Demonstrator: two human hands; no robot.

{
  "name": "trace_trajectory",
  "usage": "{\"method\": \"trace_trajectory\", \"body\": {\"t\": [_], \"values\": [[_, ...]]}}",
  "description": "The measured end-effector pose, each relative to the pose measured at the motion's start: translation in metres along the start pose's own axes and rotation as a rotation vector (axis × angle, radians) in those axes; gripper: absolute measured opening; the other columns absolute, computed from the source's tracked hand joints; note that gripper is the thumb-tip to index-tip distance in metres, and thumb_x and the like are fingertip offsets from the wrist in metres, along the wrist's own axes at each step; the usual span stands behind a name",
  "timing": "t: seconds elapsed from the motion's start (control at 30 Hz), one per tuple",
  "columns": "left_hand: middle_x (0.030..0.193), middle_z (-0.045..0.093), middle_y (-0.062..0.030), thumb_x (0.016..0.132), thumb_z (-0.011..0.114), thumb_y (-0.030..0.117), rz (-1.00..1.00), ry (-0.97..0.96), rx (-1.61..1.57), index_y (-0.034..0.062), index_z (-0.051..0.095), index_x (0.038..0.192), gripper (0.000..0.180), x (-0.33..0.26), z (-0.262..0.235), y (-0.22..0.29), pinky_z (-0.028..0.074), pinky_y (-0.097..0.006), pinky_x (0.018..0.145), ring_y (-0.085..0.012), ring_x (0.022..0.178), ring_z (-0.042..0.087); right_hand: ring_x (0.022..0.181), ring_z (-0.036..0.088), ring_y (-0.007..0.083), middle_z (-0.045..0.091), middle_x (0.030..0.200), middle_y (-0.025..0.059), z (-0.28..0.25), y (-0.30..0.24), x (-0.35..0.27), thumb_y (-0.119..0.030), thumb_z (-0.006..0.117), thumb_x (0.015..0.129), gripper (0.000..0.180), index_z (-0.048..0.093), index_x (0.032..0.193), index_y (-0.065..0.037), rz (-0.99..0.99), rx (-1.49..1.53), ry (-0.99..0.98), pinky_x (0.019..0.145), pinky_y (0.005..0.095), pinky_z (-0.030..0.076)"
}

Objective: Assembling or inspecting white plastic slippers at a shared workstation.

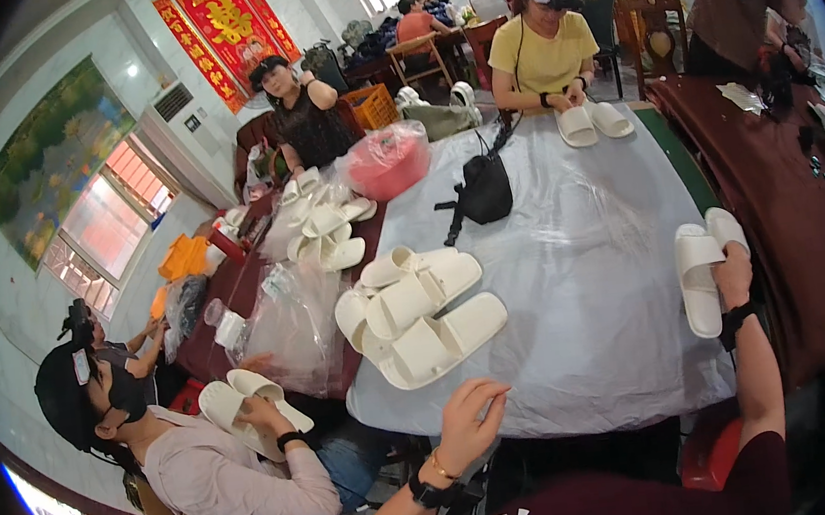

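Two bare hands work well apart from each other. We see the right hand (733,274) closed on a pair of white slippers (699,280) at the right edge of the table; we cannot tell whether the pair touches the cover. The left hand (472,417) is free, its fingers loosely curled, just beside a pile of white slippers (441,340) lying near the table's left edge. We notice a dark watch (431,493) on the left wrist.

Under the pile we find a shiny grey cover (603,348) with creases, and farther back on it a black bag (484,190). Across from us, a person in a yellow shirt (536,48) has both hands near another pair of slippers. To our left, a person in a pale shirt (219,474) holds slippers too, in front of clear plastic bags (289,326) on a dark red table (209,344).

Beyond these, we see a landscape picture (55,159) on the pale wall, and a red wall hanging (226,31) bearing gold characters. White letters show on the maroon shirt (610,508) nearest us.
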State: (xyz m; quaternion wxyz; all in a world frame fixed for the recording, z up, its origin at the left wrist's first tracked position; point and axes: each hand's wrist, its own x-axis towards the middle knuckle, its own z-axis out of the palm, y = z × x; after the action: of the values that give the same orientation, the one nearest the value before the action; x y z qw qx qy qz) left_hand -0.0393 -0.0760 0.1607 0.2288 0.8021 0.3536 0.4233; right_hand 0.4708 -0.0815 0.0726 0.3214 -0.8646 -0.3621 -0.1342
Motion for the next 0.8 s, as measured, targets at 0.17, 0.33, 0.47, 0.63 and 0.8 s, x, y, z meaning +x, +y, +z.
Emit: {"method": "trace_trajectory", "body": {"t": [0.17, 0.33, 0.47, 0.63, 0.8], "values": [[0.099, 0.062, -0.0123, 0.083, 0.064, 0.013, -0.258, -0.274, -0.182, 0.0033, 0.063, 0.105, 0.024, 0.007, 0.051, -0.017, 0.049, -0.034, 0.075, -0.0274, 0.086, 0.061, 0.087, 0.061, 0.0385, 0.062, 0.093, 0.0240, -0.023, -0.084, -0.068, -0.014, 0.066, 0.076, 0.021, 0.062, 0.088, 0.003, -0.067, 0.785, -0.357, 0.076, 0.0413, 0.049], [0.125, 0.050, -0.0209, 0.080, 0.070, 0.031, -0.081, -0.388, 0.022, -0.0001, 0.044, 0.130, 0.064, 0.005, 0.108, -0.043, 0.038, -0.043, 0.099, -0.0358, 0.116, 0.048, 0.079, 0.066, 0.0248, 0.068, 0.086, 0.0154, -0.008, -0.116, -0.129, -0.016, 0.065, 0.075, 0.028, 0.065, 0.097, 0.001, -0.584, 0.458, -0.719, 0.069, 0.0357, 0.050], [0.130, 0.045, -0.0242, 0.076, 0.071, 0.042, -0.082, -0.397, 0.071, -0.0010, 0.042, 0.132, 0.076, -0.011, 0.129, -0.065, 0.038, -0.045, 0.099, -0.0396, 0.118, 0.045, 0.075, 0.065, 0.0253, 0.067, 0.082, 0.0125, -0.007, -0.107, -0.122, -0.016, 0.065, 0.075, 0.026, 0.065, 0.096, 0.000, -0.503, 0.430, -0.912, 0.066, 0.0359, 0.050], [0.130, 0.045, -0.0247, 0.075, 0.072, 0.042, -0.082, -0.410, 0.123, -0.0007, 0.042, 0.133, 0.078, -0.021, 0.138, -0.061, 0.038, -0.046, 0.099, -0.0398, 0.118, 0.045, 0.084, 0.059, 0.0329, 0.063, 0.094, 0.0169, -0.006, -0.095, -0.103, -0.017, 0.064, 0.073, 0.039, 0.060, 0.108, -0.001, -0.335, 0.533, -0.610, 0.074, 0.0406, 0.049], [0.127, 0.049, -0.0227, 0.074, 0.072, 0.035, -0.058, -0.383, 0.126, -0.0003, 0.043, 0.132, 0.074, -0.015, 0.146, -0.074, 0.039, -0.046, 0.097, -0.0388, 0.113, 0.048, 0.102, 0.054, 0.0382, 0.057, 0.111, 0.0224, 0.027, -0.085, -0.112, -0.010, 0.058, 0.074, 0.052, 0.052, 0.125, -0.007, -0.484, 0.386, -0.666, 0.087, 0.0417, 0.046]]}}
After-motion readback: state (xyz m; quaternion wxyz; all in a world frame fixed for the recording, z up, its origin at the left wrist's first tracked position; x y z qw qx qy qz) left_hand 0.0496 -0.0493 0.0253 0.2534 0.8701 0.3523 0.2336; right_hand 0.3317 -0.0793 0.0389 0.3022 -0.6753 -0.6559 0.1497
